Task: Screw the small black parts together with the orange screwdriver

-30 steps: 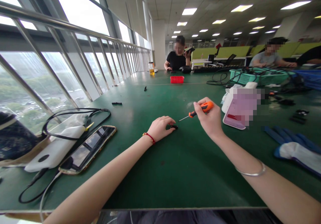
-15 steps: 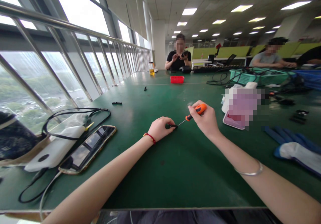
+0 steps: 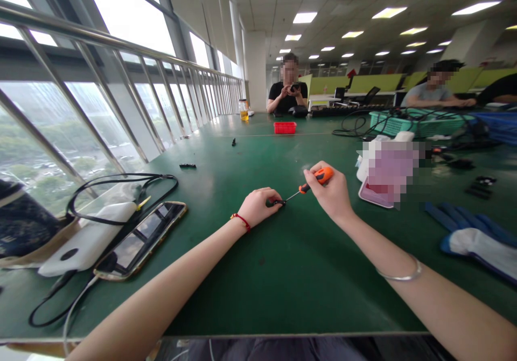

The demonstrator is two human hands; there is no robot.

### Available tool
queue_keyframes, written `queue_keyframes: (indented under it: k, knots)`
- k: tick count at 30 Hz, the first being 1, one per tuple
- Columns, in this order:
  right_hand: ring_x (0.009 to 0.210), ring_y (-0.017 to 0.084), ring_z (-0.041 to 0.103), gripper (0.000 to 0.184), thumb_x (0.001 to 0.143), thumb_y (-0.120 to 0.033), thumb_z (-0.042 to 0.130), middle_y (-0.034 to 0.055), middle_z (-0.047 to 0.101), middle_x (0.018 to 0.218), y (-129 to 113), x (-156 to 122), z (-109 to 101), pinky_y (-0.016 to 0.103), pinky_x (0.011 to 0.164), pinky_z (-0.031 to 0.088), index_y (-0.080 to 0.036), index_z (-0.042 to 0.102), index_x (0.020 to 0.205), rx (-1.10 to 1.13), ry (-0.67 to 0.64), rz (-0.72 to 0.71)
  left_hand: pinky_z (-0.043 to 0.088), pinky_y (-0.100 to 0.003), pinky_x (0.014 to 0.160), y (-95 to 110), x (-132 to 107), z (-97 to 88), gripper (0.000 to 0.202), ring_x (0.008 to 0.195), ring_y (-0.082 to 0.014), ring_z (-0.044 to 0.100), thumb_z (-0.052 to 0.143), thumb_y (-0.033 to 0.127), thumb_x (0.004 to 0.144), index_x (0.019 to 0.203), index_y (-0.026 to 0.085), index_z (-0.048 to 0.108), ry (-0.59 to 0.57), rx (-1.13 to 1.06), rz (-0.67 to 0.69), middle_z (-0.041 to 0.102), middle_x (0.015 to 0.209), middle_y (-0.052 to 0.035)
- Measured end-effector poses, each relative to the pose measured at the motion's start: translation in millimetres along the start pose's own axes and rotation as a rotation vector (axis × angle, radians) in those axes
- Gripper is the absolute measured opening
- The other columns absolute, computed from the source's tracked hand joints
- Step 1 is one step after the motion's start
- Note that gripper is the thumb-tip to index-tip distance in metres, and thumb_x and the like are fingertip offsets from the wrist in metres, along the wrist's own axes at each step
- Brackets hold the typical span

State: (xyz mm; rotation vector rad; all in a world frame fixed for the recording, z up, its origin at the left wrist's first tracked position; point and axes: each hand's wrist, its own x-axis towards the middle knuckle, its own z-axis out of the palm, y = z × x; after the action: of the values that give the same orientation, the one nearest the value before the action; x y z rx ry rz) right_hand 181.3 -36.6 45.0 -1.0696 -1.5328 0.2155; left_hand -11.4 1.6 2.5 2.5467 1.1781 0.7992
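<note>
My right hand (image 3: pixel 329 188) grips a screwdriver (image 3: pixel 323 175) with an orange and black handle. Its thin metal shaft slants down to the left, and the tip meets a small black part (image 3: pixel 276 203) on the green table. My left hand (image 3: pixel 260 206) is closed on that part, pinching it against the tabletop. Most of the part is covered by the fingers, so its exact kind does not show. Farther off on the table lie a small black strip (image 3: pixel 188 166) and another small black piece (image 3: pixel 233 142).
A phone (image 3: pixel 141 241), a white power bank (image 3: pixel 86 242) and looped cables lie at left. A red basket (image 3: pixel 285 128) stands ahead. To the right are a purple-pink case (image 3: pixel 375 196), blue-white gloves (image 3: pixel 476 240) and a green basket (image 3: pixel 428 126). A person (image 3: pixel 287 94) sits opposite.
Both my hands, the screwdriver and the black part keep nearly the same place. The person opposite has brought their hands together around a dark object.
</note>
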Motion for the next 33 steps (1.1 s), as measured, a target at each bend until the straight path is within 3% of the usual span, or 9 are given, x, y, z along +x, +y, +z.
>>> queue_keyframes:
  k: [33]
  knots:
    - [0.046, 0.009, 0.042, 0.027, 0.080, -0.035, 0.056, -0.0045, 0.044, 0.053, -1.2, -2.7, 1.4, 0.023, 0.051, 0.035, -0.020, 0.046, 0.060, 0.016, 0.035, -0.034, 0.049, -0.023, 0.067, -1.5, 0.6, 0.3, 0.011, 0.068, -0.0121, 0.059, 0.063, 0.022, 0.076, 0.080, 0.016, 0.071, 0.023, -0.075, -0.013, 0.064, 0.077, -0.0024]
